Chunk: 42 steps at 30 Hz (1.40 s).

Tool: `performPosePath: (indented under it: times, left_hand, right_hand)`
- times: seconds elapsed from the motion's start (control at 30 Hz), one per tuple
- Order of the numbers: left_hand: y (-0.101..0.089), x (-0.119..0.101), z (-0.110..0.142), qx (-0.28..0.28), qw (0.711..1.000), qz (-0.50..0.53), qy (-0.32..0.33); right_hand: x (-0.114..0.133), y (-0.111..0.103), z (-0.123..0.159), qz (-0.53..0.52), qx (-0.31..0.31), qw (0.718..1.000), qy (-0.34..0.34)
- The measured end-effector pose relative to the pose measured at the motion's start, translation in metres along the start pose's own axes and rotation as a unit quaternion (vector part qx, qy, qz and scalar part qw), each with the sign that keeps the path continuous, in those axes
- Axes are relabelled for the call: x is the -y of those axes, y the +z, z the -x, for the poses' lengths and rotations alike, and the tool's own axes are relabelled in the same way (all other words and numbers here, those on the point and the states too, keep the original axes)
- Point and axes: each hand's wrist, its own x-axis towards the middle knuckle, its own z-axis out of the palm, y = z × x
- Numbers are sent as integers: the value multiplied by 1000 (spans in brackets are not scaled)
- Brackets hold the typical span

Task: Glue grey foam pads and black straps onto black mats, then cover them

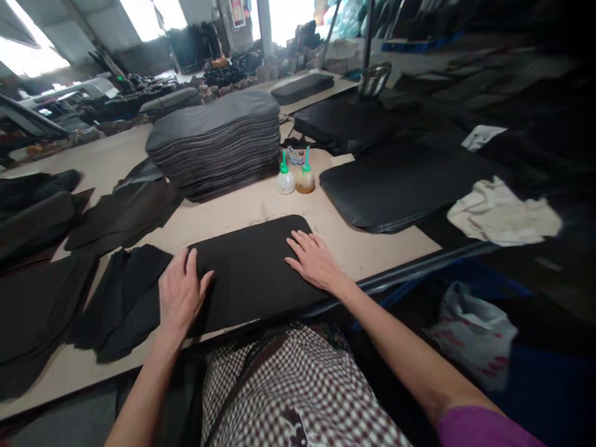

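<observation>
A flat black panel point(246, 273) with rounded corners lies in front of me at the table's near edge. My left hand point(181, 288) rests at its left end, fingers apart, the thumb over the panel. On the panel's right end my right hand point(314, 257) lies flat with spread fingers. Neither hand grips anything. Close to my left hand are loose black cut pieces point(125, 298). Beyond the panel stand two squeeze bottles with green nozzles, one white point(285, 181) and one amber point(305, 180).
A tall stack of dark panels point(218, 149) stands behind the black panel. More black panels point(395, 186) lie to the right, beside a crumpled cream cloth point(505, 211). Dark pieces point(37, 310) cover the left side. A metal bowl point(375, 79) is farther back, and a plastic bag point(475, 335) hangs below the edge.
</observation>
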Motion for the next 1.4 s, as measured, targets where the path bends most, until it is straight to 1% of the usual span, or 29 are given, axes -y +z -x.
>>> performPosePath:
  times: [0.03,0.1,0.17,0.2,0.27,0.37,0.47,0.53,0.6,0.7,0.87,0.97,1.07,1.17,1.27,1.4]
  left_hand:
    - [6,-11,-4,1,998,30,51]
    - [23,-34,-9,30,987,72,142]
    - [43,-54,-10,64,975,75,200]
    - [52,-61,-9,73,971,68,216]
    - [66,-68,-7,75,969,54,230]
    - [75,-66,-8,76,968,33,236]
    - [76,-62,-10,84,969,16,231]
    - [75,-61,-10,87,970,10,225]
    - [74,-62,-11,94,970,8,224]
    - [74,-62,-12,104,969,13,224]
    - [73,-63,-13,100,971,20,215]
    - [66,-66,-9,100,971,30,216]
    - [57,-70,-7,100,971,39,213]
    - [52,-72,-7,100,973,45,204]
    - [49,-73,-7,101,973,52,202]
    - [47,-71,-6,101,972,67,202]
  right_hand:
    - [1,-1,0,6,0,1000,4]
    - [2,-3,2,22,7,1000,10]
    - [3,-4,3,45,13,999,14]
    - [2,-3,3,53,14,998,16]
    - [-1,-1,4,66,13,998,19]
    - [-5,3,4,80,7,997,21]
    - [-6,4,3,77,3,997,20]
    - [-5,1,3,69,5,998,13]
    - [-6,-6,7,58,8,998,6]
    - [-10,-21,23,37,4,999,12]
    - [-25,-44,59,9,-45,998,45]
    - [-35,-51,69,-6,-90,993,74]
    - [-50,-53,67,-22,-124,988,90]
    - [-61,-54,61,-34,-128,988,75]
    - [-63,-56,53,-33,-105,993,43]
    - [-51,-56,34,-13,-54,998,-15]
